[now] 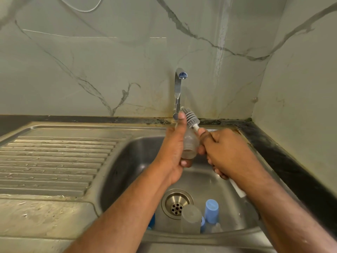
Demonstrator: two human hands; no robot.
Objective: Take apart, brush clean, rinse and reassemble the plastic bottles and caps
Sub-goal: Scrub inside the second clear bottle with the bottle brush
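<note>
My left hand (174, 150) grips a clear plastic bottle (190, 145) over the sink basin, its threaded neck pointing down toward me. My right hand (224, 152) holds the white handle of a bottle brush (190, 118); the grey bristle head rests against the bottle's far end, outside it, beside my left thumb. On the basin floor near the front lie a blue cap (211, 210), a second clear bottle (190, 219) and another blue piece (151, 220) partly hidden behind my left forearm.
A chrome tap (178, 88) with a blue nozzle stands behind the steel sink (127, 161); no water runs. The drain (176, 203) sits at the basin's middle. A ribbed draining board (54, 161) lies to the left, dark countertop (284, 161) to the right, marble wall behind.
</note>
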